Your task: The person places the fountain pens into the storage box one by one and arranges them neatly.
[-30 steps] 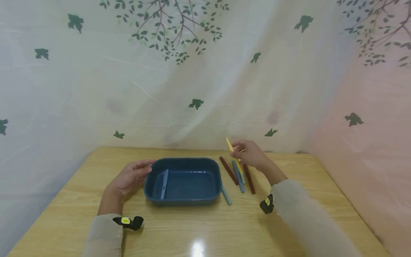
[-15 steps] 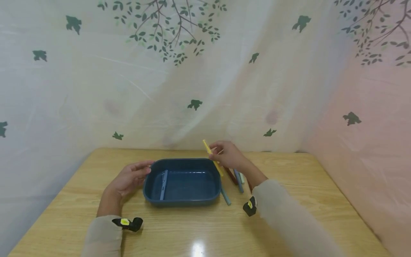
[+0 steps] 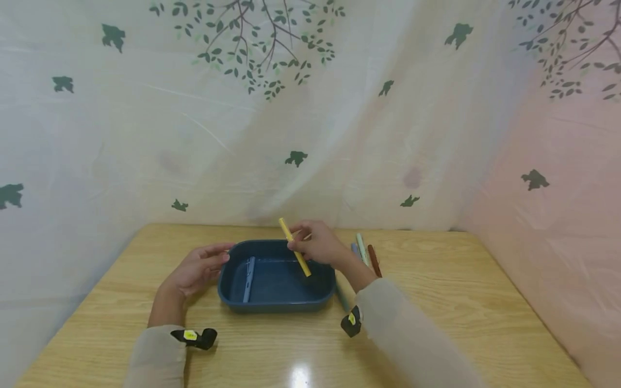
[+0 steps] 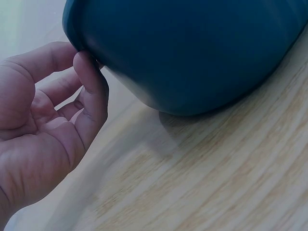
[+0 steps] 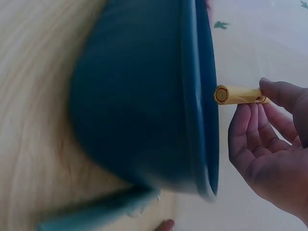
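Note:
Over the right half of a dark blue rectangular tub (image 3: 286, 308), my right hand (image 3: 319, 245) holds a yellow marker pen (image 3: 300, 262) between thumb and fingers. The marker slants, its lower end inside the tub's opening. In the right wrist view its round end (image 5: 222, 95) faces the camera beside the rim. My left hand (image 3: 196, 267) grips the tub's left rim, thumb at the edge, fingers against the outer wall (image 4: 144, 53). A blue marker pen (image 3: 249, 280) lies in the tub, along its left side.
Right of the tub, partly behind my right arm, lie a mint marker (image 3: 361, 248), a blue one (image 3: 356, 250) and a dark red one (image 3: 373, 261). A teal marker (image 3: 341, 295) lies against the tub's right side. A printed curtain (image 3: 223, 161) hangs behind the wooden table (image 3: 233, 355).
My right hand has carried the yellow marker pen leftward from beside the other markers to above the tub. My left hand and the tub have stayed put.

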`<state>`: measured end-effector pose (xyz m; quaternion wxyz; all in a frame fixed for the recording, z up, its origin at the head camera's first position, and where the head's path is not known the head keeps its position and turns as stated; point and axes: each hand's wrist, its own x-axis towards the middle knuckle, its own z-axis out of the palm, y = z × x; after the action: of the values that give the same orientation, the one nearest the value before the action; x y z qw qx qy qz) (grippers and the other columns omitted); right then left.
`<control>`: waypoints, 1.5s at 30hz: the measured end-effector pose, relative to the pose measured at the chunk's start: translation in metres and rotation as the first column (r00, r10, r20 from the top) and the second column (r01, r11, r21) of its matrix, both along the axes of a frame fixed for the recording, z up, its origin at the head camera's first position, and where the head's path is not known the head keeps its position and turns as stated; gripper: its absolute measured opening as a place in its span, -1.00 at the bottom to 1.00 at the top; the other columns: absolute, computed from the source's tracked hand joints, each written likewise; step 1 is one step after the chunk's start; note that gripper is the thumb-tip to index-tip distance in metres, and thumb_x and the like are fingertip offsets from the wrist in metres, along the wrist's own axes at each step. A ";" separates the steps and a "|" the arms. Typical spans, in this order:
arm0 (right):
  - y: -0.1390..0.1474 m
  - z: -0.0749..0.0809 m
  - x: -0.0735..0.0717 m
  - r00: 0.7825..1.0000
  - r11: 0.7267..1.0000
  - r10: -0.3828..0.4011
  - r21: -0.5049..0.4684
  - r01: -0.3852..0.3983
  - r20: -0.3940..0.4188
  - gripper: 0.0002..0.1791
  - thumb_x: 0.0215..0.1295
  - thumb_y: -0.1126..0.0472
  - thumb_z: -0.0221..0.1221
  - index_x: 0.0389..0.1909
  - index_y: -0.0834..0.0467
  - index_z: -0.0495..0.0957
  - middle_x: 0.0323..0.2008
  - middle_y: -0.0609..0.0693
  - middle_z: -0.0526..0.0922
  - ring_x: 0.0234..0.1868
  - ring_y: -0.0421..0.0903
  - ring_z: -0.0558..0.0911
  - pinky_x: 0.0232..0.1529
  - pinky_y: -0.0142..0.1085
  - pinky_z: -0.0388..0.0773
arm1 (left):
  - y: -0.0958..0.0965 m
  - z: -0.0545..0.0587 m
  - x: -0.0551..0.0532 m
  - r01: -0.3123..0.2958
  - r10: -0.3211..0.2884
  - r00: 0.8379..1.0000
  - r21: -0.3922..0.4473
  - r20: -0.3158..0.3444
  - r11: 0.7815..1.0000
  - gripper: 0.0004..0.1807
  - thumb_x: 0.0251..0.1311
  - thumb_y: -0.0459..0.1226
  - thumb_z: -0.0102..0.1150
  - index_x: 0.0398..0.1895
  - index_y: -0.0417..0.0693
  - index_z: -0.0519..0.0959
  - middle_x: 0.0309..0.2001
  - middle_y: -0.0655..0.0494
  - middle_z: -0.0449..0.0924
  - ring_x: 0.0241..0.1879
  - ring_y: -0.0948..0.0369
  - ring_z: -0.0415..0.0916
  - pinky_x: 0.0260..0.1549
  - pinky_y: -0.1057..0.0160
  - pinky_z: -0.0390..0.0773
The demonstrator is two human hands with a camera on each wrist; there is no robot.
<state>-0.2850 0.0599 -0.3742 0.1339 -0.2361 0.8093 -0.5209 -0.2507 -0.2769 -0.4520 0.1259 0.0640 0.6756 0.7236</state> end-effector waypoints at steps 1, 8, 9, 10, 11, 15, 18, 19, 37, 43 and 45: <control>-0.002 -0.001 0.001 1.000 1.000 0.003 -0.001 -0.003 0.000 -0.56 0.40 0.29 0.30 0.26 0.25 0.53 -0.20 0.11 0.65 -0.29 -0.06 0.69 -0.26 -0.04 0.73 | 0.000 0.000 0.000 0.000 0.000 1.000 0.000 0.000 1.000 -0.61 0.47 -0.33 0.15 0.32 -0.16 0.51 -0.02 0.18 0.69 -0.07 0.21 0.64 -0.03 0.19 0.65; -0.017 -0.014 0.007 1.000 1.000 0.014 -0.024 -0.014 0.020 -0.58 0.38 0.30 0.31 0.22 0.27 0.56 -0.24 0.09 0.67 -0.31 -0.09 0.67 -0.31 -0.11 0.72 | 0.000 0.000 -0.001 0.002 -0.002 1.000 0.008 -0.003 1.000 -0.59 0.46 -0.35 0.15 0.33 -0.20 0.49 -0.02 0.17 0.70 -0.10 0.21 0.64 -0.04 0.20 0.65; -0.019 -0.016 0.007 1.000 0.999 0.013 -0.030 -0.012 0.026 -0.59 0.38 0.31 0.32 0.21 0.28 0.56 -0.24 0.09 0.66 -0.31 -0.09 0.66 -0.32 -0.11 0.72 | 0.000 0.000 -0.001 0.005 -0.005 1.000 0.008 -0.005 1.000 -0.59 0.47 -0.35 0.14 0.33 -0.21 0.49 -0.02 0.17 0.70 -0.09 0.22 0.64 -0.04 0.20 0.65; -0.021 -0.017 0.008 0.999 0.999 0.012 -0.034 -0.011 0.032 -0.59 0.37 0.31 0.32 0.20 0.29 0.56 -0.25 0.09 0.66 -0.32 -0.10 0.66 -0.32 -0.11 0.72 | 0.000 0.000 -0.001 0.007 -0.007 1.000 0.010 -0.006 1.000 -0.59 0.47 -0.35 0.14 0.33 -0.20 0.49 -0.02 0.17 0.70 -0.09 0.22 0.64 -0.04 0.21 0.66; -0.022 -0.019 0.008 0.999 0.999 0.010 -0.033 -0.009 0.034 -0.60 0.37 0.32 0.32 0.19 0.29 0.57 -0.26 0.09 0.66 -0.32 -0.10 0.66 -0.32 -0.11 0.72 | 0.000 0.000 -0.001 0.006 -0.006 1.000 0.010 -0.004 1.000 -0.60 0.47 -0.35 0.14 0.33 -0.20 0.50 -0.02 0.17 0.70 -0.09 0.22 0.64 -0.05 0.20 0.66; -0.029 -0.024 0.010 0.999 0.999 0.012 -0.044 -0.010 0.044 -0.61 0.36 0.34 0.32 0.17 0.30 0.58 -0.28 0.08 0.66 -0.33 -0.10 0.66 -0.36 -0.17 0.71 | 0.000 0.001 -0.001 0.008 -0.008 1.000 0.014 -0.002 1.000 -0.58 0.47 -0.35 0.13 0.34 -0.22 0.47 -0.01 0.16 0.70 -0.09 0.22 0.64 -0.04 0.19 0.66; -0.034 -0.028 0.011 0.999 0.998 0.016 -0.057 -0.013 0.046 -0.62 0.35 0.34 0.33 0.15 0.31 0.58 -0.29 0.07 0.66 -0.34 -0.10 0.66 -0.37 -0.16 0.72 | 0.000 0.001 -0.001 0.005 -0.005 1.000 0.019 0.001 1.000 -0.58 0.47 -0.36 0.13 0.34 -0.23 0.47 -0.01 0.16 0.70 -0.08 0.21 0.65 -0.05 0.19 0.66; -0.035 -0.030 0.011 0.999 0.998 0.015 -0.059 -0.012 0.047 -0.62 0.35 0.33 0.33 0.15 0.31 0.58 -0.29 0.07 0.66 -0.34 -0.10 0.66 -0.36 -0.16 0.72 | 0.000 0.001 -0.001 0.010 -0.010 1.000 0.017 0.000 1.000 -0.58 0.47 -0.36 0.12 0.35 -0.24 0.46 0.00 0.16 0.69 -0.08 0.21 0.64 -0.04 0.19 0.66; -0.073 -0.048 0.023 0.973 0.992 -0.049 -0.104 0.074 0.225 -0.67 0.28 0.40 0.35 0.04 0.34 0.58 -0.37 0.06 0.64 -0.47 -0.10 0.65 -0.45 -0.20 0.71 | -0.003 0.003 -0.002 0.029 -0.029 1.000 0.020 -0.002 0.999 -0.60 0.48 -0.33 0.13 0.33 -0.19 0.49 0.00 0.12 0.71 -0.06 0.21 0.66 -0.05 0.21 0.67; -0.084 -0.051 0.028 0.934 0.983 -0.115 -0.097 0.156 0.338 -0.67 0.27 0.43 0.33 0.03 0.37 0.53 -0.40 0.12 0.70 -0.46 -0.08 0.68 -0.43 -0.21 0.73 | -0.002 0.001 -0.004 0.039 -0.039 0.999 0.030 -0.005 0.999 -0.61 0.50 -0.35 0.10 0.33 -0.20 0.48 -0.01 0.15 0.71 -0.07 0.24 0.66 -0.06 0.22 0.67; -0.087 -0.051 0.030 0.922 0.981 -0.145 -0.068 0.181 0.359 -0.70 0.28 0.43 0.33 0.00 0.36 0.53 -0.40 0.12 0.70 -0.45 -0.08 0.70 -0.43 -0.22 0.73 | -0.002 -0.001 -0.004 0.043 -0.043 0.999 0.033 -0.007 0.999 -0.60 0.50 -0.35 0.10 0.34 -0.21 0.47 0.00 0.15 0.71 -0.06 0.24 0.66 -0.06 0.22 0.67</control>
<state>-0.2552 -0.0274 -0.4252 0.2209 -0.0772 0.7619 -0.6040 -0.2552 -0.2787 -0.4526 0.1383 0.0830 0.6624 0.7316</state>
